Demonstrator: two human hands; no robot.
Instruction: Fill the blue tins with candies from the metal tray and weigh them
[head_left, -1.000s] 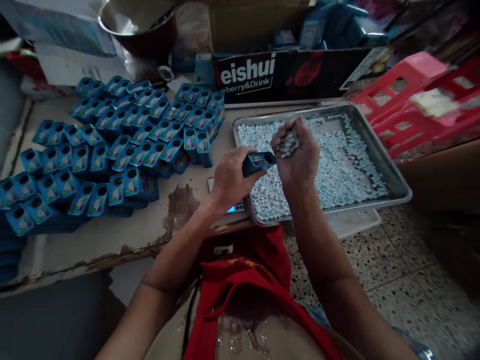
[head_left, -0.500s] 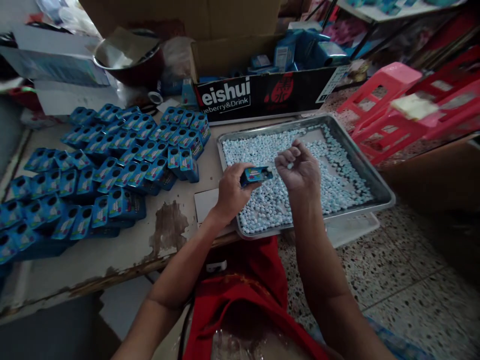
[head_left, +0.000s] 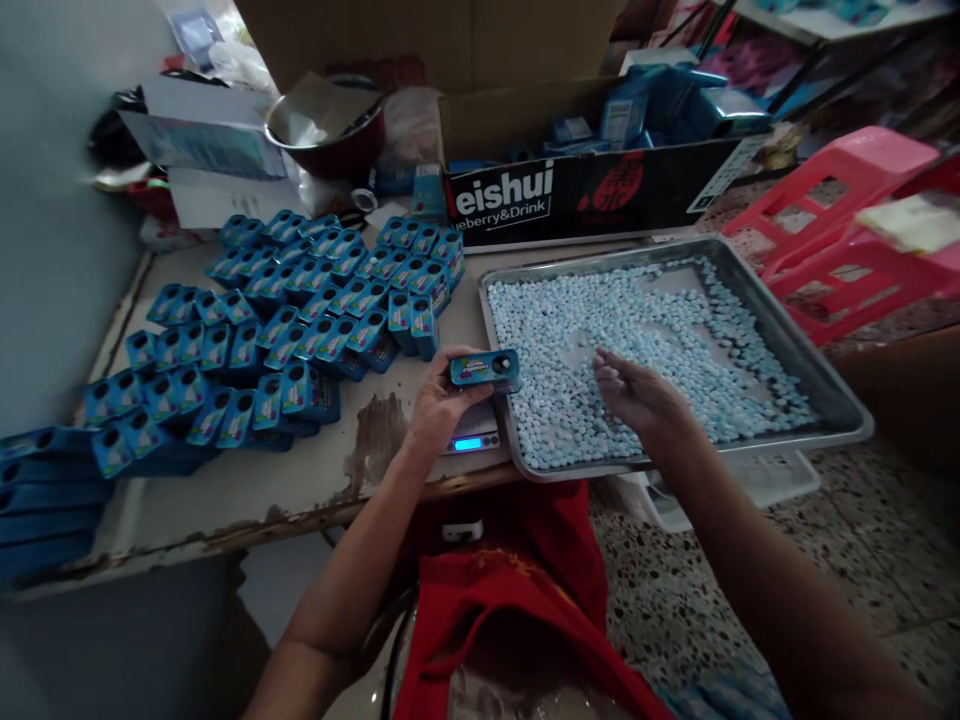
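My left hand [head_left: 448,388] grips a small blue candy box [head_left: 480,369], its top with the round hole turned up toward me; something pale shows in the hole. Just below it sits a digital scale [head_left: 469,443] with a lit blue display. My right hand [head_left: 636,392] is low over a metal tray [head_left: 832,430] spread with pale blue and white candies [head_left: 555,420]. Its fingers are drawn together, and what lies inside them is hidden. A bare patch of tray bottom shows beside the fingertips.
Many blue boxes [head_left: 300,300] stand in rows on the worn table [head_left: 382,435] at the left. Behind the tray is a black-sided carton [head_left: 555,200] with more blue packs. A dark red bowl [head_left: 330,140] sits at the back; red plastic stools [head_left: 840,220] are at the right.
My right hand has turned over from palm up and come down to the candies. The left hand's box has tilted its top toward me. The view has shifted left, uncovering the scale's display.
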